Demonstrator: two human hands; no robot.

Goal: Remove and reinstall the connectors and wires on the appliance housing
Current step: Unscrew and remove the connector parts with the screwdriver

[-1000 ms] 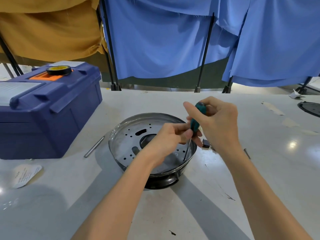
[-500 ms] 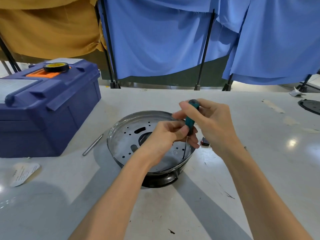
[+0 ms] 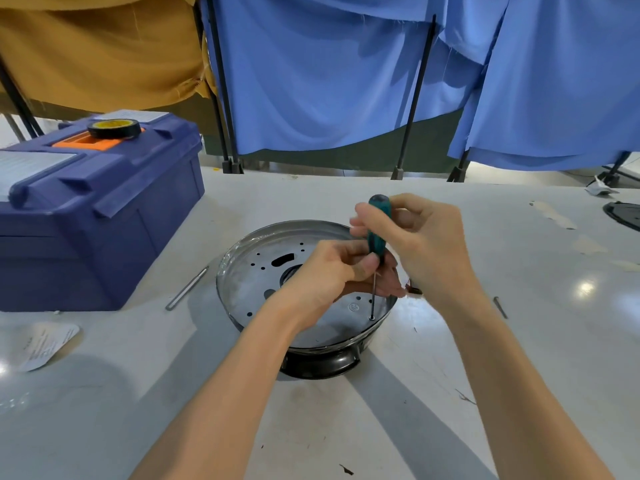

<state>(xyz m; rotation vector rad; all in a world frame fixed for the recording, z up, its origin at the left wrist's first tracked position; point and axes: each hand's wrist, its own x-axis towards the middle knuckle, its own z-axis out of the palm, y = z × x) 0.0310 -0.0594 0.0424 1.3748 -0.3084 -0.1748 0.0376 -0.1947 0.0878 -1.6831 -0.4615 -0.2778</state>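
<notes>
Sitting mid-way on the white table, one round shiny metal appliance housing, pierced with small holes, is black beneath. One teal-handled screwdriver touches its 4 o'clock edge: right hand grips the handle, left hand apparently pinches the shaft.

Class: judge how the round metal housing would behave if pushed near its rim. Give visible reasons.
The housing is probably stiff: shiny sheet metal. Its wide rim overhangs a narrower black base, so pressure near the rim, where the screwdriver bears, might tip it. It may slide on the glossy table.
</notes>
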